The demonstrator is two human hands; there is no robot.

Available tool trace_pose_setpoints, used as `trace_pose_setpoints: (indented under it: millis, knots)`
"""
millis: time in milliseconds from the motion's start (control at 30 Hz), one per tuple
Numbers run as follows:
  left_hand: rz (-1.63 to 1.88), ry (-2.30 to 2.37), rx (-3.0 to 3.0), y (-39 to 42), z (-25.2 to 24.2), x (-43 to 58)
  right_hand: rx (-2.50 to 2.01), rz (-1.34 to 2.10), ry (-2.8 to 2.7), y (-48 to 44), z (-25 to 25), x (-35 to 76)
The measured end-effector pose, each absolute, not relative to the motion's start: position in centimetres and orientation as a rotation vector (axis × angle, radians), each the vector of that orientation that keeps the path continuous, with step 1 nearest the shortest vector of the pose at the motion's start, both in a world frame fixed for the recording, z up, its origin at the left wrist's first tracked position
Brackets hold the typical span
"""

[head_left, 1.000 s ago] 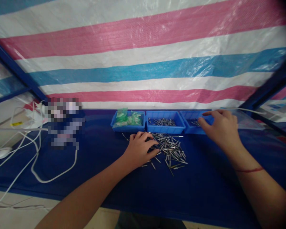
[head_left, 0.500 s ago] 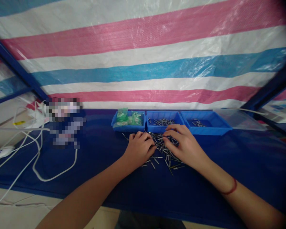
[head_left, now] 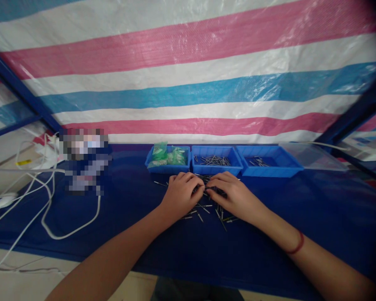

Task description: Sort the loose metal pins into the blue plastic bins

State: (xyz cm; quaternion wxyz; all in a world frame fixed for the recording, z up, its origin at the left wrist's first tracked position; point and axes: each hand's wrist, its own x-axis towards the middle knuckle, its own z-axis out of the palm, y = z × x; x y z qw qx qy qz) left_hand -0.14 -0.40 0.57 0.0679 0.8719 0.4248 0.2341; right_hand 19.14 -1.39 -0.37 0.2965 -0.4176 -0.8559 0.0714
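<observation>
Thin metal rivet-like pins (head_left: 203,207) lie in a loose pile on the blue table (head_left: 181,255). My left hand (head_left: 183,193) rests curled over the pile's left side, and my right hand (head_left: 233,195) curls over its right side. Their fingertips almost meet in the middle, closed around something I cannot make out. Behind them stand three blue bins: the left bin (head_left: 169,169) holds green-tinted bags (head_left: 177,156), the middle bin (head_left: 217,169) holds many pins, and the right bin (head_left: 277,170) has a small group of pins.
White cables (head_left: 97,213) loop over the left of the table, near a white mouse-like object (head_left: 3,200) and pixelated items. A clear plastic sheet (head_left: 316,156) lies right of the bins. A striped tarp (head_left: 188,92) hangs behind.
My right hand has moved left and slightly down, closer to my left hand, covering more of the pile. My left hand has barely moved. A pin now shows farther left of the pile.
</observation>
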Motion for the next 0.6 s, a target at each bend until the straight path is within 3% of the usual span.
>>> trace_pose_setpoints:
  millis: [600]
  knots:
    - [1.065,1.092,2.291,-0.13,1.1,0.03,-1.106,0.526,-2.029,-1.95,-0.12,18.46]
